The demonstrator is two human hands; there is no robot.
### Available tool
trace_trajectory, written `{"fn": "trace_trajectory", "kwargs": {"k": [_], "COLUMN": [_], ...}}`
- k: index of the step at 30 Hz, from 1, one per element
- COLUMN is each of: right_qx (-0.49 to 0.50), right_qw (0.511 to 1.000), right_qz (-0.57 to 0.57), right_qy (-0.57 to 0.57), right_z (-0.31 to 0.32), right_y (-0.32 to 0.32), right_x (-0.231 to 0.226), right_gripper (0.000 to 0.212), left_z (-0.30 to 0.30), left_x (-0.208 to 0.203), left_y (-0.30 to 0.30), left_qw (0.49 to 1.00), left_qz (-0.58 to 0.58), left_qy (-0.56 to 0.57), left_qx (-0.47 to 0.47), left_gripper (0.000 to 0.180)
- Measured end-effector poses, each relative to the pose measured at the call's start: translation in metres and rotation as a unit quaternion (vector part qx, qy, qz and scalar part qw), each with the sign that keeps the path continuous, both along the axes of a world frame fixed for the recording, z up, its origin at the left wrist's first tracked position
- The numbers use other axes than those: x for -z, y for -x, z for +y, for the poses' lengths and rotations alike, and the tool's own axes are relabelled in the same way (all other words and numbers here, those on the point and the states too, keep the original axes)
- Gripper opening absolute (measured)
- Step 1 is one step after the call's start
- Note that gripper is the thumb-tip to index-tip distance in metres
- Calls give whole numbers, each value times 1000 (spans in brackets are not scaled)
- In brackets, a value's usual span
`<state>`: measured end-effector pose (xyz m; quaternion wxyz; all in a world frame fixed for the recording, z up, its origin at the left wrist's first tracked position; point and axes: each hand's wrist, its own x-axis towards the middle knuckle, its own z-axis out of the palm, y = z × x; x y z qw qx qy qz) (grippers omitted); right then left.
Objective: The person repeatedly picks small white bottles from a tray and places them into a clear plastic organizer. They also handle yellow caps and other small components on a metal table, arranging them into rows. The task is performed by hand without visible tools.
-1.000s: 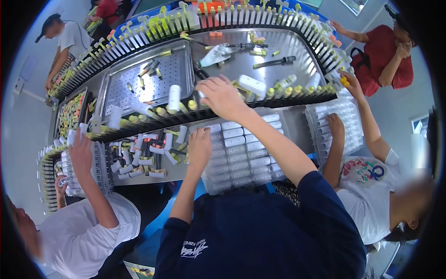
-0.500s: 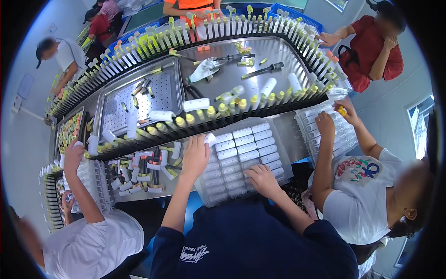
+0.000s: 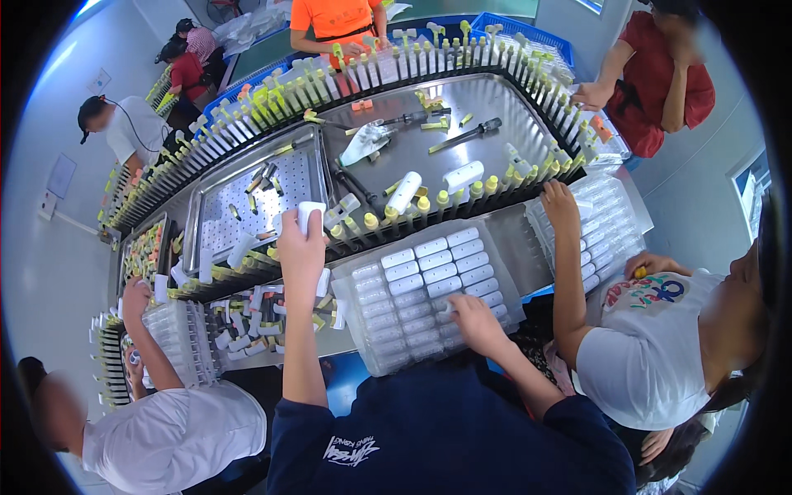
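Note:
My left hand (image 3: 302, 252) is raised at the near row of the black rack (image 3: 363, 243), its fingers closed round a white rounded plastic shell (image 3: 311, 216). Below it to the right lies a clear blister tray (image 3: 379, 330) with rows of pockets. White oblong shells (image 3: 440, 273) fill several pockets in its upper and right part. Over the tray's right part is my right hand (image 3: 480, 323), thumb and fingertips pinched together at a pocket. Whatever those fingertips hold is too small to make out. Yellow-tipped posts (image 3: 443, 198) stand along the rack, some with white shells lying across them.
A steel tray (image 3: 487, 99) behind the rack holds black-handled tools (image 3: 466, 135) and a white glove (image 3: 363, 142). Loose white and yellow parts (image 3: 247, 322) are heaped left of my tray. Co-workers sit close on both sides, one with a hand over another blister tray (image 3: 610, 239).
My left hand has gone from the tray's upper left corner up and left to the rack. My right hand has shifted slightly right. The right-hand co-worker's hands have moved apart.

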<state>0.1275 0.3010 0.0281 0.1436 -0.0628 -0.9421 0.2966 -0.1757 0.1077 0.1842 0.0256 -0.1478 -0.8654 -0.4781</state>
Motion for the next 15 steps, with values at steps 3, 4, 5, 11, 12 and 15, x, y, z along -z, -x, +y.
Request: {"fn": "trace_trajectory", "kwargs": {"k": [3, 4, 5, 11, 12, 15], "right_qx": [23, 21, 20, 31, 37, 79], "right_qw": [996, 995, 994, 986, 984, 977], "right_qz": [-11, -12, -10, 15, 24, 33], "right_qy": [84, 99, 110, 162, 172, 194], "right_z": [1, 2, 1, 7, 8, 12], "right_y": [7, 12, 16, 42, 48, 60], "right_x": [-26, -31, -34, -56, -60, -72], "right_gripper": [34, 34, 34, 32, 31, 30], "left_z": [-11, -14, -17, -37, -43, -51], "left_x": [21, 37, 47, 51, 52, 58], "left_y": [13, 25, 36, 82, 89, 98], "left_qw": [999, 997, 994, 970, 958, 931], "left_qz": [22, 55, 87, 60, 89, 152], "left_qy": [10, 23, 34, 234, 272, 331], "left_qx": [-37, -53, -64, 27, 31, 5], "left_gripper": [46, 48, 49, 50, 49, 43]}}
